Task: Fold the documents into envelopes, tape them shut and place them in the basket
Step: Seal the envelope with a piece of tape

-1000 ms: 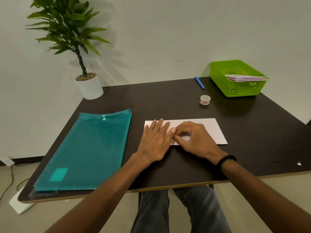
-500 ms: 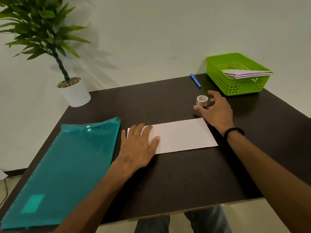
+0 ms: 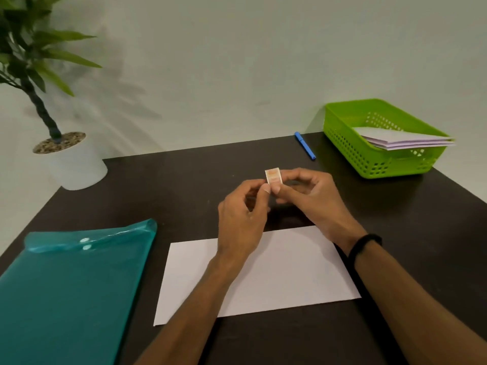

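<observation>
hands: left hand (image 3: 241, 219) and right hand (image 3: 311, 196) both pinching the tape roll (image 3: 273, 175), lifted above the table
envelope: folded paper (image 3: 276, 275) flat near the front edge

head-worn view, down over table (image 3: 184, 180)

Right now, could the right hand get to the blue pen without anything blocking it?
Probably yes. The table between the right hand and the blue pen lies bare, but both hands hold the tape roll, so the left hand must take it first.
</observation>
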### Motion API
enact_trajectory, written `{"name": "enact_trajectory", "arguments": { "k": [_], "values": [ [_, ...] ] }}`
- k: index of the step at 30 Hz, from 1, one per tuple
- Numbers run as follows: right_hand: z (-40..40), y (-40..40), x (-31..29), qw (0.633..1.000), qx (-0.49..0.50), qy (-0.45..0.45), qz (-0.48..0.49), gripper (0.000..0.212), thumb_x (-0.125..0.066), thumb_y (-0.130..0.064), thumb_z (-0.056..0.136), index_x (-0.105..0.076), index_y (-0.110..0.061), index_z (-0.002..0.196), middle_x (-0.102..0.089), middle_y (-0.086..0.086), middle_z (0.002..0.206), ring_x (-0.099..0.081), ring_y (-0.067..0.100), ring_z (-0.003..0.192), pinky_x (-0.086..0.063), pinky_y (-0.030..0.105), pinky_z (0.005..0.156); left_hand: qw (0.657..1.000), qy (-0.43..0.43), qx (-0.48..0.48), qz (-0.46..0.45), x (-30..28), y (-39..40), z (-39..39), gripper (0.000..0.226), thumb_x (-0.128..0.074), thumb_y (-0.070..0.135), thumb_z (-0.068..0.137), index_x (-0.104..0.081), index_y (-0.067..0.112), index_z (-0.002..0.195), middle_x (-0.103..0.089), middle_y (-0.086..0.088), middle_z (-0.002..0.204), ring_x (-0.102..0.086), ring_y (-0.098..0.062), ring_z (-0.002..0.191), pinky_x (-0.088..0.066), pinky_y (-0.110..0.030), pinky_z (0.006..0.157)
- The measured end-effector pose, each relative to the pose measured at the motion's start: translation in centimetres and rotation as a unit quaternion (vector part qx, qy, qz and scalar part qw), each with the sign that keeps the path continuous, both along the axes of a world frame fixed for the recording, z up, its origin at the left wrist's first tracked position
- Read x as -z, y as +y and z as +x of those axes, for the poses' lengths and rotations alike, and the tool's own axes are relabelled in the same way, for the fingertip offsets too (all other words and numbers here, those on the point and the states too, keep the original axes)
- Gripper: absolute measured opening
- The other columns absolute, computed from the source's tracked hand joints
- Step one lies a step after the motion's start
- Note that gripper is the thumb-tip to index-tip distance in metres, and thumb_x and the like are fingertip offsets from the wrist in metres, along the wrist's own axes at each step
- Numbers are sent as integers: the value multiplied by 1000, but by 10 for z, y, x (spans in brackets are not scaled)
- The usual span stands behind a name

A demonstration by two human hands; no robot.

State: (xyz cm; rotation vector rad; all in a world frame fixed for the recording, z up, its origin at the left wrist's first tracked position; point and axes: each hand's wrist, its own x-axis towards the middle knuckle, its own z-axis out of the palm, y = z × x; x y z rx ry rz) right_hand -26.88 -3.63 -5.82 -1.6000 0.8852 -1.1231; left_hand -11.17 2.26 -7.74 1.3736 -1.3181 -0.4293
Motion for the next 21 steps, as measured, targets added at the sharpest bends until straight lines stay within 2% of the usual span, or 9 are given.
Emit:
{"name": "enact_trajectory", "arguments": {
  "k": [3,6,15,21],
  "values": [
    [5,-1,4,998,-54,-4,9,29,-77,-13,93,-76,-13,122,-77,-2,120,-75,19,108,-63,33,87,999,51,-18,-6,-3,1,4,22,-64,35,101,-73,23,118,-75,13,105,-73,-10,94,-64,-37,81],
    [6,-4,7,999,-51,-7,3,28,-76,-6,93,-77,-12,120,-77,-2,123,-74,20,111,-64,37,88,997,72,-13,0,-4,0,6,20,-68,32,99,-75,23,117,-75,14,105,-72,-10,98,-63,-40,82],
    [3,0,8,999,-38,-3,4,29,-76,-6,91,-77,-12,119,-78,-3,117,-75,18,108,-63,29,82,999,40,-22,-30,-5,2,5,21,-72,27,97,-75,20,116,-75,11,106,-70,-7,97,-58,-18,80],
    [2,2,4,998,-49,-25,22,25,-76,-12,92,-78,-11,117,-80,-1,109,-77,16,95,-60,23,75,998,41,-29,-43,-4,1,5,22,-72,29,96,-76,19,116,-75,8,108,-69,-8,96,-57,-18,78]
  ]
}}
